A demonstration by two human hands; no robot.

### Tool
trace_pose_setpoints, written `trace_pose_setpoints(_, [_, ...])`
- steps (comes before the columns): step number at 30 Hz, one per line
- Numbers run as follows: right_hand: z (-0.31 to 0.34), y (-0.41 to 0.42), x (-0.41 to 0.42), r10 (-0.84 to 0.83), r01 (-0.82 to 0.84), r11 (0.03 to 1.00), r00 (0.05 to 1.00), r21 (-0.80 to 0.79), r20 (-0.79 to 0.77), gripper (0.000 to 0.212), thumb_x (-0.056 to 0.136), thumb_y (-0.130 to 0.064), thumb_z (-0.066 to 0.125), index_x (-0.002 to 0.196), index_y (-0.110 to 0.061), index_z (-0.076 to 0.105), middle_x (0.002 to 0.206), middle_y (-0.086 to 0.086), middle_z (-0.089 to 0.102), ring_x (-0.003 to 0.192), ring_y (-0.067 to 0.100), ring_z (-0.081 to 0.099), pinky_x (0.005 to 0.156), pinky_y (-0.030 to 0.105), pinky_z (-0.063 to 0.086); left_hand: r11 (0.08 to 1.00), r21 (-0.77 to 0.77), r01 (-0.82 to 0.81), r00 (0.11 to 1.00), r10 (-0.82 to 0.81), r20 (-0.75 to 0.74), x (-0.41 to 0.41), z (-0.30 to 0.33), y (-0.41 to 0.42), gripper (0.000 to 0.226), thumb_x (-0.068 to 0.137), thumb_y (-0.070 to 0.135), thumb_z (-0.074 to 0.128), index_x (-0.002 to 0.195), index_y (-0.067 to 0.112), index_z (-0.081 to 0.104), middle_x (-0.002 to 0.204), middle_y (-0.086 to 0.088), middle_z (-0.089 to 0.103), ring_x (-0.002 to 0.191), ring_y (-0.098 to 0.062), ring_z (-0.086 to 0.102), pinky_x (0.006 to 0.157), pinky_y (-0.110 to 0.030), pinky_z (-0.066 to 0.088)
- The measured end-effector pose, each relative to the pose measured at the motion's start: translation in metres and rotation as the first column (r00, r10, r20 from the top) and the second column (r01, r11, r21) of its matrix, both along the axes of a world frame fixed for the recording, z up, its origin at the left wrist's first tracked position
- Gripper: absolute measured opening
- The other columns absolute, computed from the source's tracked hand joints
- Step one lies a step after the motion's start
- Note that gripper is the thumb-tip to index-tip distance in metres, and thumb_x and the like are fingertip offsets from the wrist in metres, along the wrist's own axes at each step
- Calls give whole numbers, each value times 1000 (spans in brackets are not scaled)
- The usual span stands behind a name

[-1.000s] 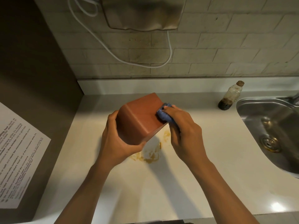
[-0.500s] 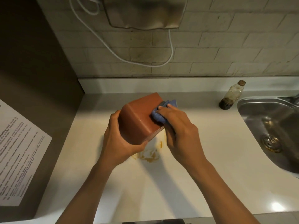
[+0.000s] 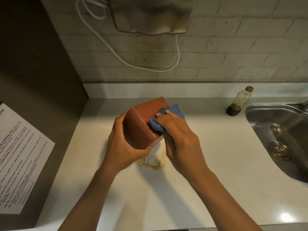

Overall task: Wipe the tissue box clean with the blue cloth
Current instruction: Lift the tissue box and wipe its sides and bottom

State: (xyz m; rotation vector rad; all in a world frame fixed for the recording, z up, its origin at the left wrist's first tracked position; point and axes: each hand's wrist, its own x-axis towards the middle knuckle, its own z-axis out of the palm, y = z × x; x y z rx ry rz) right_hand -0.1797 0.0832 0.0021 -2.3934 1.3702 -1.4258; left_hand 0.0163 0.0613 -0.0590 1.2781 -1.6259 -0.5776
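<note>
The tissue box (image 3: 141, 124) is reddish-brown and cube-like, held tilted above the white counter at the centre of the head view. My left hand (image 3: 122, 145) grips it from the left and below, thumb along its lower edge. My right hand (image 3: 178, 137) presses a crumpled blue cloth (image 3: 165, 120) against the box's right face, fingers spread over the cloth. Part of the cloth sticks out behind the fingers toward the wall. The box's right side is mostly hidden by the cloth and hand.
A yellow-brown stain (image 3: 153, 164) marks the counter (image 3: 216, 164) under the box. A small bottle with dark liquid (image 3: 239, 101) stands by the back wall. The steel sink (image 3: 283, 139) lies at the right. A dark panel with a printed sheet (image 3: 21, 157) bounds the left.
My right hand has slid the blue cloth up and leftward across the box's right face. The left hand keeps its grip, with the box barely shifted.
</note>
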Motion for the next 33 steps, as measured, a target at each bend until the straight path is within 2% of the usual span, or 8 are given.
trace_pose_setpoints(4, [-11, 13, 6, 71, -71, 997, 997, -17, -21, 30, 104, -21, 49, 128, -11, 62, 129, 4, 64, 131, 18, 51, 111, 33, 41, 1000, -15, -3, 1000, 3, 22, 2, 1, -2, 107, 49, 61, 90, 137, 56, 29, 138, 18, 47, 117, 0, 54, 88, -2, 45])
trace_pose_setpoints(9, [-3, -4, -10, -26, 24, 997, 999, 79, 29, 31, 92, 4, 64, 120, -8, 67, 120, 1, 68, 116, 14, 60, 102, 28, 48, 1000, 9, 2, 999, -3, 48, 4, -1, 1, 117, 43, 60, 94, 140, 59, 27, 135, 40, 40, 118, 14, 49, 78, 1, 45])
trace_pose_setpoints(12, [7, -8, 0, 12, -13, 999, 999, 30, 32, 27, 95, -2, 59, 120, -8, 66, 119, 2, 67, 117, 12, 57, 105, 17, 39, 1000, 18, -4, 1000, 4, 13, 2, 1, -1, 116, 44, 61, 94, 139, 60, 27, 136, 36, 43, 119, 8, 52, 79, -2, 48])
trace_pose_setpoints(18, [-7, 3, 4, 67, -66, 998, 997, 24, -39, 30, 97, -9, 58, 126, -10, 63, 129, 3, 64, 126, 14, 54, 108, 25, 42, 1000, 21, -2, 994, -1, 109, 8, 4, -8, 111, 49, 64, 87, 143, 42, 33, 139, 15, 47, 117, -8, 55, 85, -7, 45])
trace_pose_setpoints(21, [-3, -7, -7, 16, -14, 996, 999, 83, -28, 29, 94, 0, 63, 121, -9, 67, 122, 0, 66, 116, 14, 60, 100, 22, 46, 999, 51, 4, 994, -10, 106, 8, 3, -5, 119, 45, 66, 89, 146, 45, 29, 138, 22, 44, 117, -1, 55, 80, -6, 46])
trace_pose_setpoints(26, [11, -12, 9, 51, -51, 999, 998, 9, 21, 24, 101, -17, 50, 118, -11, 67, 117, 0, 67, 113, 9, 58, 99, 15, 41, 999, 50, 10, 995, -15, 95, 4, 5, -8, 116, 48, 64, 89, 144, 45, 28, 135, 30, 42, 118, 4, 52, 79, 1, 44])
trace_pose_setpoints(30, [2, -1, 18, 92, -93, 996, 995, -17, -38, 28, 101, -21, 50, 127, -15, 60, 124, 2, 65, 122, 11, 54, 107, 13, 36, 999, 41, 22, 992, -27, 121, 10, 3, -14, 110, 52, 65, 84, 143, 37, 31, 141, 4, 50, 120, -17, 56, 93, -22, 51])
trace_pose_setpoints(33, [-1, -3, 11, 68, -68, 997, 998, 34, -13, 26, 98, -8, 58, 122, -12, 64, 122, 2, 66, 115, 14, 59, 101, 20, 46, 999, 44, 30, 988, -36, 152, 14, 2, -13, 114, 50, 66, 85, 145, 39, 29, 142, 8, 46, 120, -17, 54, 89, -31, 55])
